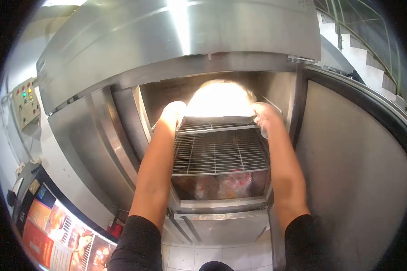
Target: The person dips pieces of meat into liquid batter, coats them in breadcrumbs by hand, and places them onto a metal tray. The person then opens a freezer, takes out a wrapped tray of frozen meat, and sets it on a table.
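Both arms reach into the open compartment of a stainless steel refrigerator. My left hand (173, 112) is closed on the left end of a tray (219, 120), and my right hand (264, 115) grips its right end. Clear plastic gloves seem to cover both hands. On or over the tray is a large pale load (221, 97), so overexposed that I cannot make out what it is. The tray is level, at the height of the upper wire shelf (215, 128); whether it rests on that shelf I cannot tell.
A lower wire shelf (219, 156) sits above plastic-wrapped bags (234, 184) at the bottom. The open door (352, 167) stands to the right. At left are a closed door (88, 140), a control box (26, 103) and a printed display (68, 235). Stairs (357, 54) rise behind.
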